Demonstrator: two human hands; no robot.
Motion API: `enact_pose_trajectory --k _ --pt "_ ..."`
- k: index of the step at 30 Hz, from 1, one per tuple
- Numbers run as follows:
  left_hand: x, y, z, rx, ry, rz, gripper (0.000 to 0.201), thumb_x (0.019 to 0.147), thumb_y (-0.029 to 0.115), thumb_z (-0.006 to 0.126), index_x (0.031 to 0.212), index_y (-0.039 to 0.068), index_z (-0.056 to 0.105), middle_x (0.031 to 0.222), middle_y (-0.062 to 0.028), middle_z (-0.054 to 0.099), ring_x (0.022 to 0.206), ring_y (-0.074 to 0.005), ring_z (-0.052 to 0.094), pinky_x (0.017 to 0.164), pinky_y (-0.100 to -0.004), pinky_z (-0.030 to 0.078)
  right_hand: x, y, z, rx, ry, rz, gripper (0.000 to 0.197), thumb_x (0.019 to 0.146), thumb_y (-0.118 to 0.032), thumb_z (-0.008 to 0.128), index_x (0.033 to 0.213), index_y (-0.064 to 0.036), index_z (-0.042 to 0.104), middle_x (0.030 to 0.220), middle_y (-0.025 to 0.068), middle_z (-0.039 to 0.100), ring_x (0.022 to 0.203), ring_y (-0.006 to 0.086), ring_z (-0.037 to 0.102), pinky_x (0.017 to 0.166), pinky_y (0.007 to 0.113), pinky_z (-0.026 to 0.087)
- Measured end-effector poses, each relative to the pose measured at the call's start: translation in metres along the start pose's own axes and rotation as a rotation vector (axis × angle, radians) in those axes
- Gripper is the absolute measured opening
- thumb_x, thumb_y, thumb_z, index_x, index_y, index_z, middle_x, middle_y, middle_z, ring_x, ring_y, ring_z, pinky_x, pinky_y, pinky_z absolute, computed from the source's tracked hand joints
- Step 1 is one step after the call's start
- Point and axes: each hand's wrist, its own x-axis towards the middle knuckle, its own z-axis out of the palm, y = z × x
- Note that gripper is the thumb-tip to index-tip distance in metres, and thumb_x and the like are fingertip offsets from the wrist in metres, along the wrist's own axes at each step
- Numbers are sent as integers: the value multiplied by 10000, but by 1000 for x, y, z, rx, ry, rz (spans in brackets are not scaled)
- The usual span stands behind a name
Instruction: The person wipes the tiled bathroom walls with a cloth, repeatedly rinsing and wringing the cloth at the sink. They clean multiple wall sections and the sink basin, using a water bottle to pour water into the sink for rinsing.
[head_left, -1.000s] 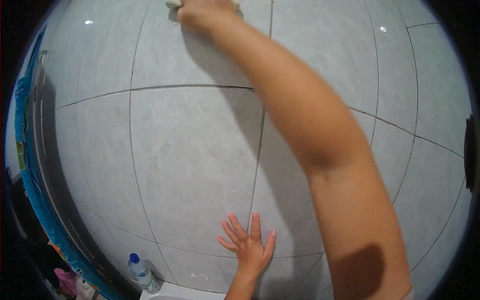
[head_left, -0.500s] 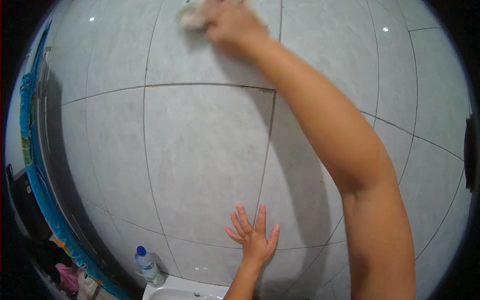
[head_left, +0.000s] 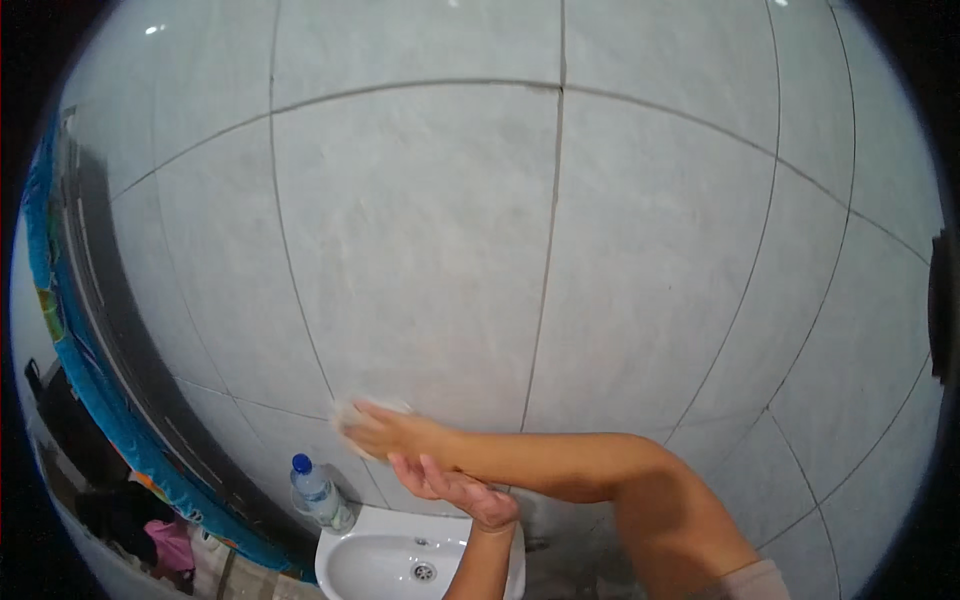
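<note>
A whitish cloth [head_left: 345, 416] is held by the right hand [head_left: 392, 432], apparently flattened to suit the tiled wall [head_left: 420, 250]; the left hand [head_left: 462, 492] is empty, half-curled.

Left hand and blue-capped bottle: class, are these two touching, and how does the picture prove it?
Apart. The head view shows a strip of tiled wall between the left hand and the blue-capped bottle.
</note>
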Motion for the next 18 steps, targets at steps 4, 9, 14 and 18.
enact_pose_trajectory --k 4,9,14,18 --pt "-12 -15 -24 85 -99 -70 570 917 355 227 1365 1 234 1436 -211 90 1342 -328 80 1080 -459 77 -75 -7 -41 305 -194 2 446 803 -235 477 1216 -68 484 1252 37 470 1207 171 404 1064 414 270" --pt "-8 -19 -17 60 -154 -149 581 934 382 230 1365 -8 241 1455 -187 80 1353 -301 67 1083 -452 69 -81 201 -136 91 205 662 450 758 -130 558 1204 -149 493 1232 88 516 1117 286 488 946 561 323" --pt "-22 -5 17 -54 -238 -211 572 936 370 224 1376 4 232 1452 -224 49 1348 -339 69 1075 -465 72 -106 235 -158 -393 259 1038 353 797 -174 530 1150 -188 551 1292 91 474 1162 288 456 937 553 320" --pt "-32 -3 22 -57 -252 -183 583 937 392 220 1386 20 223 1450 -242 48 1341 -366 87 1069 -475 78 -125 45 -107 -196 48 993 396 838 -261 502 1225 -182 494 1262 77 516 1011 205 556 790 441 429"
